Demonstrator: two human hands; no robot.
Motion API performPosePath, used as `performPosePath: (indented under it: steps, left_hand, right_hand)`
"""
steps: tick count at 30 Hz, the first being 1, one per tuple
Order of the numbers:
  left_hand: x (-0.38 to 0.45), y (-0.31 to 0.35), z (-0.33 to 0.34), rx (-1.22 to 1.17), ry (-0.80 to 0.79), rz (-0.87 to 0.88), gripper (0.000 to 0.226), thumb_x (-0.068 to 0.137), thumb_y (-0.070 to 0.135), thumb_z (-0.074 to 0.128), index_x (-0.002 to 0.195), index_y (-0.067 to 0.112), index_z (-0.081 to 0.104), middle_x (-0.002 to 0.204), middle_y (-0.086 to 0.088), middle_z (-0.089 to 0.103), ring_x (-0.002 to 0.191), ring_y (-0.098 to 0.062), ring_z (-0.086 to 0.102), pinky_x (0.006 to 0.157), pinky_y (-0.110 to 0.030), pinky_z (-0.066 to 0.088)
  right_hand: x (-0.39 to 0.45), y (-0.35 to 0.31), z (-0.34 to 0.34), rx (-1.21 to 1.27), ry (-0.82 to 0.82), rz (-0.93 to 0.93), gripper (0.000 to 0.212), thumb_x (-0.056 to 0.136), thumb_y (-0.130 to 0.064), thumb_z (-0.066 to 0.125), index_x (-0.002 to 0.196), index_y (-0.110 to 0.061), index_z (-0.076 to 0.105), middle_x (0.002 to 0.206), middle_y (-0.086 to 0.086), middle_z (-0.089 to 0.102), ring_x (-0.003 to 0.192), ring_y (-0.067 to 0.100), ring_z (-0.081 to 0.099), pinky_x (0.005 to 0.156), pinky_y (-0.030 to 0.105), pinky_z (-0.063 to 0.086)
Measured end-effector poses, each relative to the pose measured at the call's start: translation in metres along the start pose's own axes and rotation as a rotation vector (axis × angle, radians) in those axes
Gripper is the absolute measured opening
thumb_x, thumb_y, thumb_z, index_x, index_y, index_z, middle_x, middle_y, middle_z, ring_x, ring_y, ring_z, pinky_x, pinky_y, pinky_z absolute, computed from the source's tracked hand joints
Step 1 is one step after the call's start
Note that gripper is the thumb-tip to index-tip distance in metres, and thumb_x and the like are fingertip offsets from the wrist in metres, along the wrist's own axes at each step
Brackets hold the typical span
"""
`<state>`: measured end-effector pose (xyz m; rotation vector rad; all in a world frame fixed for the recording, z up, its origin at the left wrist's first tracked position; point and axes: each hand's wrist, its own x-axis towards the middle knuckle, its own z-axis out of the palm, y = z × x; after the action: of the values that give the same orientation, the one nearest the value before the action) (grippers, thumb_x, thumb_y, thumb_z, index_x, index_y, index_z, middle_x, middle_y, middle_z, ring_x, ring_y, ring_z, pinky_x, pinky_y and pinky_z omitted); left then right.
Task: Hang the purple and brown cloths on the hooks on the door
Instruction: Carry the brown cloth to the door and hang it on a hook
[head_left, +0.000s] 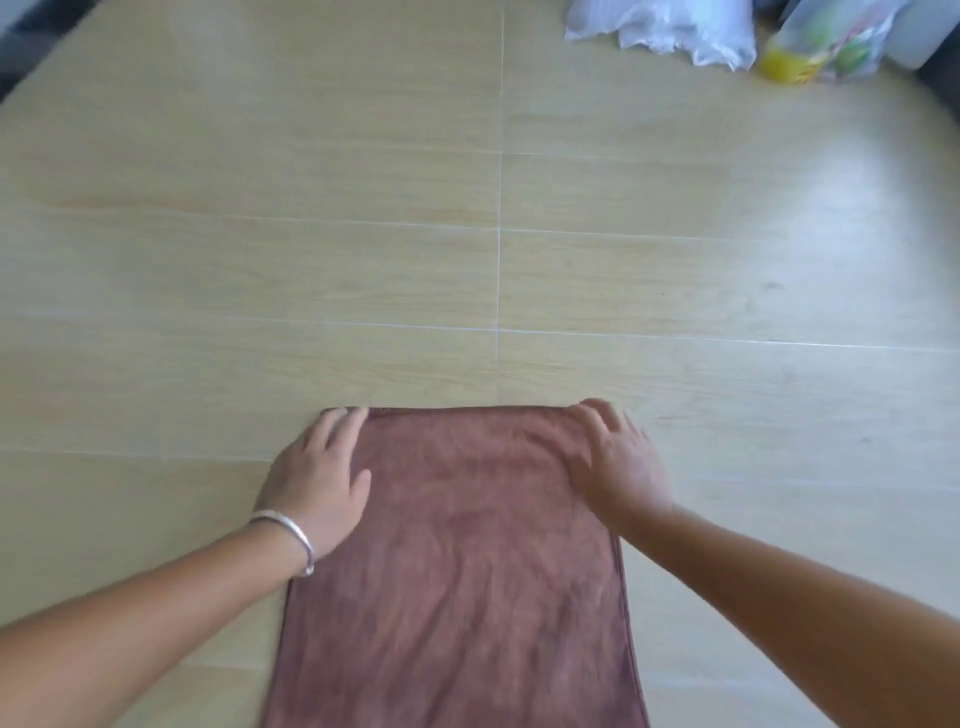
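Brown cloth lies spread flat on the floor, a long rectangle running from the bottom edge of the view up toward the middle; its far hem is straight and its two long sides are roughly parallel, the surface faintly mottled and mostly smooth; both hands rest on its far corners, one at each side; the left hand lies palm down on the far left corner, fingers straight and together, their tips reaching the hem, the thumb spread inward over the fabric; a silver bangle circles that wrist, just at the left edge of the cloth; the right hand lies palm down on the far right corner, fingers extended and slightly fanned, their tips at the hem, somewhat blurred; neither hand grips anything, both are flat and open against the cloth; both forearms come in bare from the lower corners of the view; the floor is pale wood-look tile with thin light joints crossing it, and a bright sheen on the right side; at the far right top, well apart from the cloth, lies a crumpled white plastic bag, and just beside it a clear bag with yellow and green contents that I cannot make out; dark shapes sit at the top left and top right corners, too cut off to tell
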<state>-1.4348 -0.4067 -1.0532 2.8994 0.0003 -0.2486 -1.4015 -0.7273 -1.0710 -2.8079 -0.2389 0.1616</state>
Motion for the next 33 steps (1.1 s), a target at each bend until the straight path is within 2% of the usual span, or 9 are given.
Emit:
performPosePath:
  steps: [6, 9, 12, 16, 19, 22, 24, 28, 33]
  left_hand:
    - [-0.128, -0.005, 0.075, 0.352, -0.299, 0.685, 0.081, 0.074, 0.066, 0.047, 0.143, 0.025, 0.044, 0.149, -0.013, 0.041, 0.137, -0.025, 0.038, 0.103, -0.054, 0.034]
    - [-0.16, -0.013, 0.077, 0.483, -0.414, 0.728, 0.079, 0.074, 0.064, 0.05, 0.143, 0.024, 0.042, 0.144, -0.011, 0.049, 0.133, -0.026, 0.043, 0.099, -0.059, 0.04]
    - [-0.16, -0.019, 0.077, 0.507, -0.538, 0.689, 0.094, 0.064, 0.075, 0.058, 0.143, 0.026, 0.044, 0.15, -0.01, 0.04, 0.133, -0.027, 0.044, 0.092, -0.062, 0.046]
    - [-0.109, -0.022, 0.069, 0.453, -0.409, 0.633, 0.081, 0.073, 0.061, 0.051, 0.144, 0.025, 0.042, 0.15, -0.009, 0.039, 0.135, -0.027, 0.043, 0.098, -0.064, 0.04]
    - [-0.058, -0.014, 0.053, 0.475, -0.327, 0.559, 0.083, 0.062, 0.045, 0.071, 0.139, 0.02, 0.052, 0.146, -0.009, 0.046, 0.131, -0.025, 0.049, 0.095, -0.06, 0.045]
    - [-0.023, -0.013, 0.048, 0.484, -0.274, 0.447, 0.088, 0.076, 0.028, 0.065, 0.153, 0.021, 0.022, 0.161, -0.003, 0.016, 0.146, -0.019, 0.023, 0.107, -0.051, 0.035]
    - [-0.02, -0.014, 0.053, 0.508, -0.288, 0.374, 0.082, 0.086, 0.015, 0.047, 0.154, 0.022, 0.002, 0.162, 0.001, -0.005, 0.149, -0.017, 0.005, 0.111, -0.047, 0.029]
    - [-0.028, -0.017, 0.059, 0.464, -0.289, 0.357, 0.073, 0.086, 0.007, 0.038, 0.154, 0.015, 0.014, 0.162, -0.003, 0.004, 0.148, -0.02, 0.014, 0.108, -0.046, 0.036]
    - [-0.059, -0.025, 0.049, 0.383, -0.457, 0.199, 0.078, 0.088, 0.005, 0.034, 0.155, 0.022, -0.003, 0.161, 0.003, -0.013, 0.148, -0.012, -0.005, 0.119, -0.034, 0.013]
  right_hand:
    - [-0.11, 0.012, 0.039, -0.261, -0.274, -0.777, 0.042, 0.076, -0.04, 0.061, 0.116, -0.026, 0.067, 0.128, 0.003, 0.062, 0.119, 0.022, 0.059, 0.1, 0.045, 0.047]
    - [-0.153, 0.009, 0.039, -0.364, -0.405, -0.924, 0.053, 0.08, -0.056, 0.05, 0.125, -0.031, 0.063, 0.135, -0.001, 0.059, 0.125, 0.018, 0.055, 0.105, 0.048, 0.041]
    - [-0.161, 0.013, 0.045, -0.488, -0.427, -0.992, 0.05, 0.095, -0.041, 0.027, 0.137, -0.032, 0.052, 0.143, -0.004, 0.05, 0.13, 0.016, 0.049, 0.108, 0.05, 0.026]
    - [-0.106, 0.011, 0.047, -0.462, -0.395, -0.875, 0.072, 0.084, -0.062, 0.042, 0.144, -0.023, 0.044, 0.151, 0.004, 0.039, 0.138, 0.022, 0.039, 0.11, 0.054, 0.034]
    - [-0.053, 0.008, 0.035, -0.425, -0.369, -0.666, 0.069, 0.083, -0.047, 0.051, 0.144, -0.017, 0.044, 0.152, 0.009, 0.038, 0.138, 0.027, 0.038, 0.109, 0.054, 0.034]
    - [-0.033, 0.014, 0.03, -0.402, -0.355, -0.484, 0.071, 0.084, -0.037, 0.054, 0.148, -0.014, 0.035, 0.156, 0.01, 0.028, 0.142, 0.029, 0.031, 0.112, 0.05, 0.031]
    - [-0.038, 0.016, 0.033, -0.426, -0.338, -0.447, 0.071, 0.084, -0.037, 0.058, 0.147, -0.012, 0.038, 0.155, 0.012, 0.031, 0.14, 0.03, 0.035, 0.108, 0.049, 0.036]
    - [-0.039, 0.018, 0.038, -0.458, -0.279, -0.482, 0.067, 0.082, -0.038, 0.067, 0.14, -0.009, 0.049, 0.146, 0.014, 0.045, 0.13, 0.032, 0.048, 0.098, 0.047, 0.047]
    - [-0.068, 0.007, 0.022, -0.418, -0.26, -0.404, 0.055, 0.079, -0.035, 0.073, 0.128, -0.014, 0.062, 0.134, 0.013, 0.057, 0.122, 0.031, 0.056, 0.095, 0.045, 0.05]
